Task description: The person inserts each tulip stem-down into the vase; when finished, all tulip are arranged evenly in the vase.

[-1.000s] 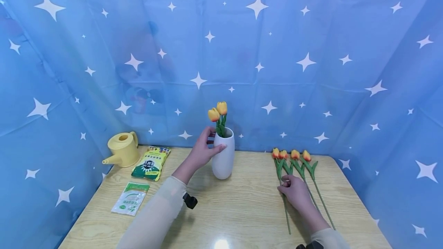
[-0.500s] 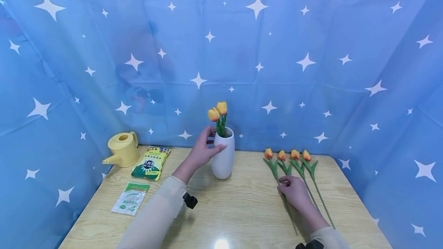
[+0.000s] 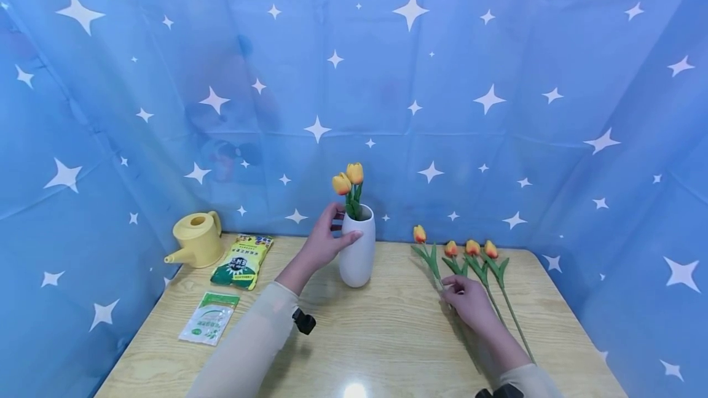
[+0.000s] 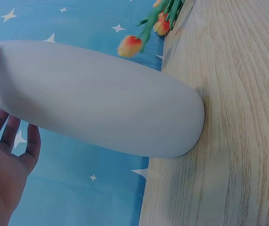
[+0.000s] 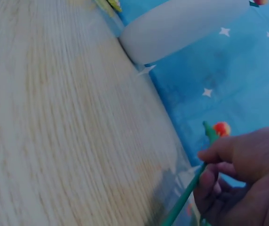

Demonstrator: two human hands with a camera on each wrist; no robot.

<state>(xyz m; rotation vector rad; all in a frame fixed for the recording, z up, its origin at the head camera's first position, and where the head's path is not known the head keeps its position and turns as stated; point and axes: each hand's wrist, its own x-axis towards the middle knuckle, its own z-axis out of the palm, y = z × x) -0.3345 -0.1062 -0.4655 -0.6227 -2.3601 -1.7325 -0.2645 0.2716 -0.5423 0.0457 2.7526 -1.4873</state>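
L hand (image 3: 322, 240) has its grip round the white vase (image 3: 356, 260) nr the rim, thumb in front, fingers behind. Vase stands upright on counter (image 3: 387, 330) w/ 2 yellow tulips (image 3: 342, 183) in it. R hand (image 3: 470, 303) grip is a closed pinch on the stem of 1 orange tulip (image 3: 433, 263), bloom tipped L twd vase; can't tell if stem end touches counter. 3 more tulips (image 3: 477, 263) lie just R of it. Far L: watering can (image 3: 198, 241), yellow-green pkt (image 3: 241, 261), white-green pkt (image 3: 209, 318).

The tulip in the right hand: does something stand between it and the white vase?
Nothing visible stands between the held tulip and the white vase; only tabletop lies there. Two yellow tulips stand inside the vase.
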